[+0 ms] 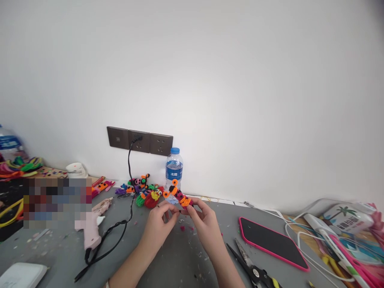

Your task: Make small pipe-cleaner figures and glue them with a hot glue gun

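A small fuzzy pipe-cleaner figure (181,199) in orange, black and magenta stands tilted between my hands, with round orange loops at its top. My right hand (204,219) is closed around its lower end. My left hand (163,221) has its thumb and fingertips pinched together just beside the figure's base; whatever lies between them is too small to make out. Behind the figure stands a water bottle (174,168) with a blue cap. More finished pipe-cleaner figures (153,199) lie against the wall left of the bottle.
To the left a pink glue gun (91,232) lies with its black cord (131,200) running up to the wall sockets (139,141). On the right are open scissors (250,266), a phone (273,242) in a pink case and white cables (295,236). A white box (23,275) sits front left.
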The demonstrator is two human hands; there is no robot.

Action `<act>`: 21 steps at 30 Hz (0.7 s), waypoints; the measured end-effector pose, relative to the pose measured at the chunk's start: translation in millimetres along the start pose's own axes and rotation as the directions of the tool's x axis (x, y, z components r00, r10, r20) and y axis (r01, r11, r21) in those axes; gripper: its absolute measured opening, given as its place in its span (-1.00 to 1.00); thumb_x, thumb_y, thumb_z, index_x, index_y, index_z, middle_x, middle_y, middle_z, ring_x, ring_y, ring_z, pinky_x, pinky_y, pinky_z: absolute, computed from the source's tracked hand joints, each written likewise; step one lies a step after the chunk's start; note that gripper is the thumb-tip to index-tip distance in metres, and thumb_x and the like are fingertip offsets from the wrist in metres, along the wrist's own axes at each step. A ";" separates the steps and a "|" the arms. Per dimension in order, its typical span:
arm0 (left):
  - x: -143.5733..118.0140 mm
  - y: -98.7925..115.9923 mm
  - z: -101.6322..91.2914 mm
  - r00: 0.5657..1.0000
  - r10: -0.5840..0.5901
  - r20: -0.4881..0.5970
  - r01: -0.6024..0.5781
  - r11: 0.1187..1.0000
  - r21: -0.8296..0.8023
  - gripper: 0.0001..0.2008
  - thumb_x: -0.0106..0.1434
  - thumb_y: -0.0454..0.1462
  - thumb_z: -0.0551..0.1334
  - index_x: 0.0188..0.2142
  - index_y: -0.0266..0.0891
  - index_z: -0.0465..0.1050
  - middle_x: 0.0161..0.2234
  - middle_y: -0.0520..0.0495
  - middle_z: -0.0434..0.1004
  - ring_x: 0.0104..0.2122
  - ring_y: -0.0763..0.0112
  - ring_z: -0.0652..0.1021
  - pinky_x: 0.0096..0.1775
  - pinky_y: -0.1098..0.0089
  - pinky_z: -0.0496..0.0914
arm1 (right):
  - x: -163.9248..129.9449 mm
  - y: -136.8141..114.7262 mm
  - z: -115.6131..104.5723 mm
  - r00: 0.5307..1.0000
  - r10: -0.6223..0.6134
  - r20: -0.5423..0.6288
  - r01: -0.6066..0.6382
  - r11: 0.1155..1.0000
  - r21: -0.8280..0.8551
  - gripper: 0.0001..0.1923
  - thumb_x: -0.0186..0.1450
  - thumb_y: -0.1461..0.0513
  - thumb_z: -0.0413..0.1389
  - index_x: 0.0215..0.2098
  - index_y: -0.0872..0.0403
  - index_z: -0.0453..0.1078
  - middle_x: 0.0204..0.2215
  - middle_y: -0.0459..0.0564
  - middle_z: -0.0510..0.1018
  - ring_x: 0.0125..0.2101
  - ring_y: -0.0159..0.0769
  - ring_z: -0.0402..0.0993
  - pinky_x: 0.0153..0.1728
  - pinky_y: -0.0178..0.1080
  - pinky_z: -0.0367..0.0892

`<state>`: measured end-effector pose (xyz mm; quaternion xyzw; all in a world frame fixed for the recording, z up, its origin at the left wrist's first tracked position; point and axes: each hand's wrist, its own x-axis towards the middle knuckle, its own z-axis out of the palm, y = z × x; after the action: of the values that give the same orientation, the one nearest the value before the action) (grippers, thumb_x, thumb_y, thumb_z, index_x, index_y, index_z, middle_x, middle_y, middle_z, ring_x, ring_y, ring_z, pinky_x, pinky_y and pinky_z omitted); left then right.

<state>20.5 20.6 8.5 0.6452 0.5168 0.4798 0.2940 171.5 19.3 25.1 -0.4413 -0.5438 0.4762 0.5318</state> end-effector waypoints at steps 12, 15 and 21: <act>-1.3 2.8 -0.5 1.000 0.017 0.023 -0.017 1.000 -0.007 -0.85 0.16 -0.25 0.19 -0.52 -0.16 0.44 -0.51 -0.01 0.40 -0.53 0.35 0.37 -0.48 0.42 0.19 | -0.5 -4.4 -0.6 1.000 0.009 0.004 -0.009 1.000 -0.002 -0.54 0.19 -0.09 0.17 -0.18 0.10 0.44 -0.25 0.13 0.62 -0.36 -0.05 0.59 -0.36 -0.17 0.44; 0.5 4.9 -2.3 0.998 -0.054 0.043 0.058 0.993 -0.102 -0.81 0.17 -0.16 0.19 -0.50 -0.18 0.43 -0.51 0.00 0.39 -0.53 0.37 0.36 -0.49 0.43 0.20 | 0.9 -1.5 -0.5 1.000 0.012 -0.005 -0.012 1.000 0.004 -0.53 0.17 -0.11 0.18 -0.19 0.10 0.46 -0.27 0.11 0.61 -0.37 -0.08 0.57 -0.38 -0.20 0.41; 3.8 4.2 -6.7 0.986 -0.163 0.030 0.165 0.959 -0.232 -0.71 0.15 -0.04 0.21 -0.48 -0.21 0.44 -0.48 -0.01 0.41 -0.46 0.33 0.39 -0.42 0.42 0.26 | 3.6 0.0 -1.8 0.997 -0.070 -0.023 0.069 0.996 -0.049 -0.61 0.24 -0.03 0.14 -0.19 0.11 0.48 -0.29 0.10 0.61 -0.29 -0.12 0.51 -0.28 -0.22 0.37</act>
<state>16.0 22.2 15.8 0.5637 0.5069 0.5077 0.4094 173.2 22.9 25.6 -0.4405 -0.5634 0.4387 0.5442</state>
